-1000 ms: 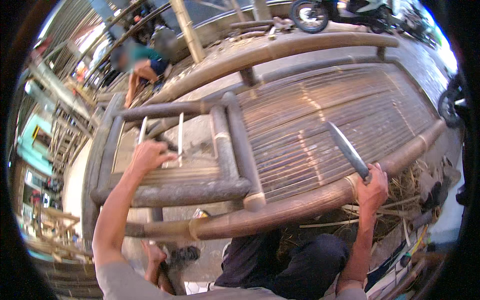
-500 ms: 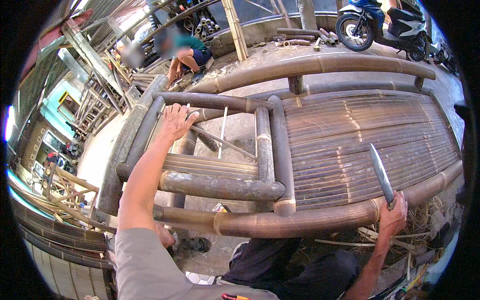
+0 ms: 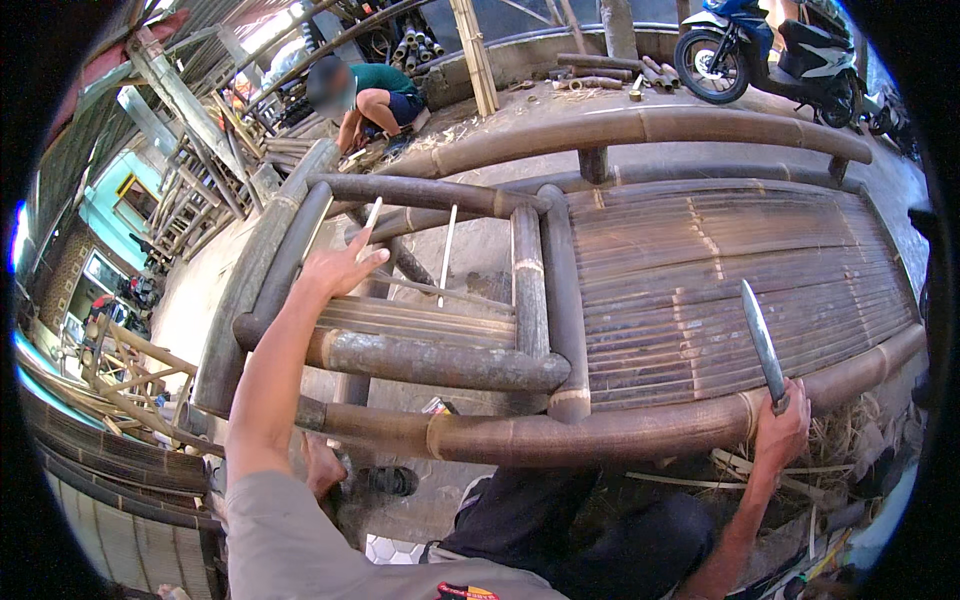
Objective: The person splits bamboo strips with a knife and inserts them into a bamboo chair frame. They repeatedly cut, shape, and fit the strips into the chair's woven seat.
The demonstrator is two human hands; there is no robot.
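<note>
A large bamboo bench [image 3: 650, 432] lies across my front, with a smaller bamboo frame [image 3: 450, 362] at its left part. My left hand [image 3: 338, 270] is over this frame's opening, index finger and thumb stretched apart. It is beside a thin upright bamboo stick [image 3: 372, 214] and close to the left end of a thin cross strip [image 3: 460, 296]; whether it touches either I cannot make out. A second thin stick [image 3: 447, 250] stands further right. At the bench's front rail my right hand [image 3: 783, 425] is closed round the handle of a long knife [image 3: 762, 340], blade pointing up and away.
Dark slats [image 3: 740, 260] cover the bench's right part. Beyond, a person [image 3: 378, 100] crouches at the back left, and a motorbike [image 3: 770, 60] is parked at the back right. Bamboo shavings [image 3: 850, 440] litter the floor at right. Bamboo panels [image 3: 120, 480] lie at left.
My left hand has come down off the frame's far rail, toward me. The thin cross strip's left end has dropped lower with it. My right hand and the knife have barely moved.
</note>
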